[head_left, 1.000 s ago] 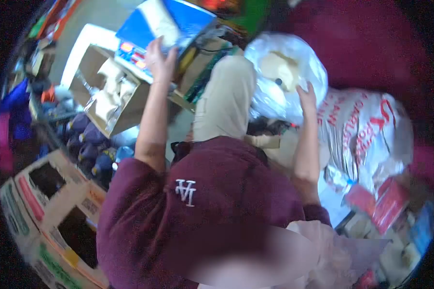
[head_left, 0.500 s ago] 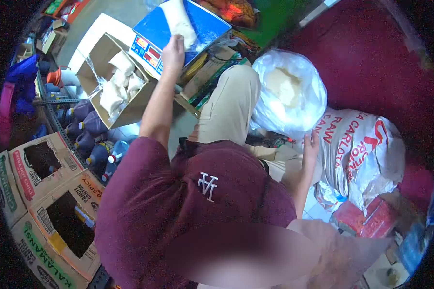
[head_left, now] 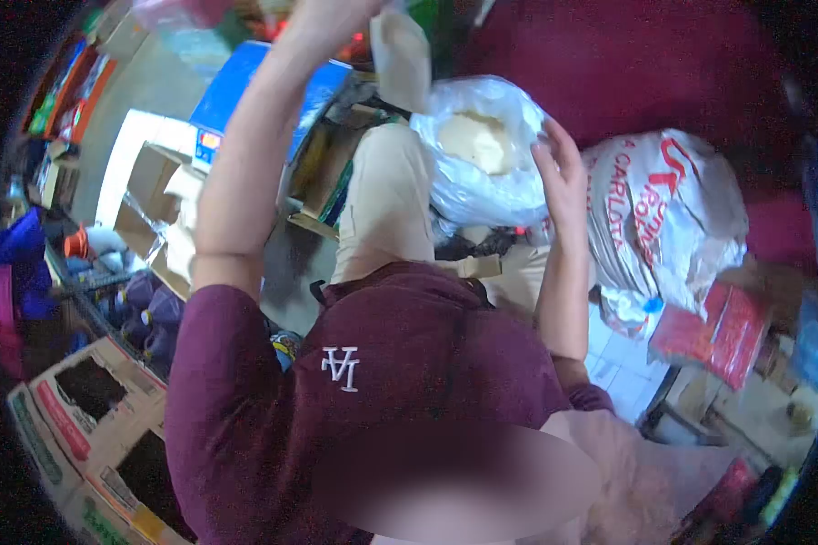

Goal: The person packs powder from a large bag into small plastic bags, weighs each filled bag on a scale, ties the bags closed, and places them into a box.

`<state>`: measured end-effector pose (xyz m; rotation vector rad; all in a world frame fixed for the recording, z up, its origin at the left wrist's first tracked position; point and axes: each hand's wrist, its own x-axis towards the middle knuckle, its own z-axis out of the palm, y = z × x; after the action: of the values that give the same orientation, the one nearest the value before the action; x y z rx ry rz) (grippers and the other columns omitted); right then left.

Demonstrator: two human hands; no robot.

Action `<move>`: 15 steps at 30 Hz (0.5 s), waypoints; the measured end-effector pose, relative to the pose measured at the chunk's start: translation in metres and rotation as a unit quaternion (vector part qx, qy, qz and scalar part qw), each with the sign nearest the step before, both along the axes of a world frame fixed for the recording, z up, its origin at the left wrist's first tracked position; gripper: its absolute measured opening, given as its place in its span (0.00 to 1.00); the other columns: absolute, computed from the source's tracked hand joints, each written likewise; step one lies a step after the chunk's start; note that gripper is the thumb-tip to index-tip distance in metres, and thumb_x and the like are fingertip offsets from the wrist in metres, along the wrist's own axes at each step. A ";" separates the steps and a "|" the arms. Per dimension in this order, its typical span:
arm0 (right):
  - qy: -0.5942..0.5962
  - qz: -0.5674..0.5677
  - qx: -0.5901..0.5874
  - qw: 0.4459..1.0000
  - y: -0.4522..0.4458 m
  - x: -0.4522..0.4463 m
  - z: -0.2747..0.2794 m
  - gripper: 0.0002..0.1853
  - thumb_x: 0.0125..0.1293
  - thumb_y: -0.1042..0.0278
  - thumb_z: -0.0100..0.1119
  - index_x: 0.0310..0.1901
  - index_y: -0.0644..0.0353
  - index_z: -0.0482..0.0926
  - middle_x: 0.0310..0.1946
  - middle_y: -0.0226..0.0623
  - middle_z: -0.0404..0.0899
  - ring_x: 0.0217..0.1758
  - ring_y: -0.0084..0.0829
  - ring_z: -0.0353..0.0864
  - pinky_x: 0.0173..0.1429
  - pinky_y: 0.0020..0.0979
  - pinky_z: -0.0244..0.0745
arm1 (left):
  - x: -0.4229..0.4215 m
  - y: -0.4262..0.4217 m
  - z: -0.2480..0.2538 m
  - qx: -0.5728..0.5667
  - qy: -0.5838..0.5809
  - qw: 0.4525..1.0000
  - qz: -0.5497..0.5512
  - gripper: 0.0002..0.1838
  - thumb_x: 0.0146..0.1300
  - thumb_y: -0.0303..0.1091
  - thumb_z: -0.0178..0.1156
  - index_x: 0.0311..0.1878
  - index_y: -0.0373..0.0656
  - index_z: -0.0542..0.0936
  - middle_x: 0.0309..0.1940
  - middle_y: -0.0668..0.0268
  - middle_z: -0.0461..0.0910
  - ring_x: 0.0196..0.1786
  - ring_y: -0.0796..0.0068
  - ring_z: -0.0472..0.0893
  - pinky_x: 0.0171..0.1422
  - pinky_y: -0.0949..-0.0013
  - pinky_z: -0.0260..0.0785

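Observation:
My left hand (head_left: 341,18), blurred at the top edge, is closed on the upper end of a clear plastic bag (head_left: 402,64) filled with pale, sugar-like stuff. The bag hangs upright beyond my knee, right of the blue weighing scale (head_left: 236,95), which my forearm partly covers. At the right, my right hand (head_left: 563,173) has its fingers apart and holds nothing. Its fingertips are by the rim of a large open plastic sack (head_left: 482,200) with a pale granular heap (head_left: 473,141) inside; whether they touch it I cannot tell.
A cardboard box (head_left: 141,191) with filled bags (head_left: 184,213) stands left, partly behind my arm. Dark bottles (head_left: 154,313) and cut-open cartons (head_left: 82,436) lie nearer. On the right are a printed white sack (head_left: 673,213) and a red pack (head_left: 713,331).
My left hand has lifted the filled bag off the scale and swung it right. My right hand has moved up to the open sack's rim. The whole view has shifted.

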<state>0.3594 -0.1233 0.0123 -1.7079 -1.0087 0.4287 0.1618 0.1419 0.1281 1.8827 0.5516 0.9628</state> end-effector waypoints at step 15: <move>-0.144 -0.075 0.109 0.981 -0.070 0.003 0.038 0.08 0.59 0.68 0.63 0.36 0.64 0.80 0.38 0.38 0.81 0.43 0.30 0.78 0.49 0.30 0.70 | 0.090 -0.163 -0.076 -0.164 0.016 0.956 -0.243 0.12 0.59 0.37 0.63 0.40 0.39 0.79 0.26 0.71 0.77 0.29 0.84 0.74 0.33 0.77 0.67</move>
<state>0.3629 -0.1936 0.0502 -1.6600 -1.0807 -0.0288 0.2520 -0.0211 0.0522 1.6231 0.2267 0.4828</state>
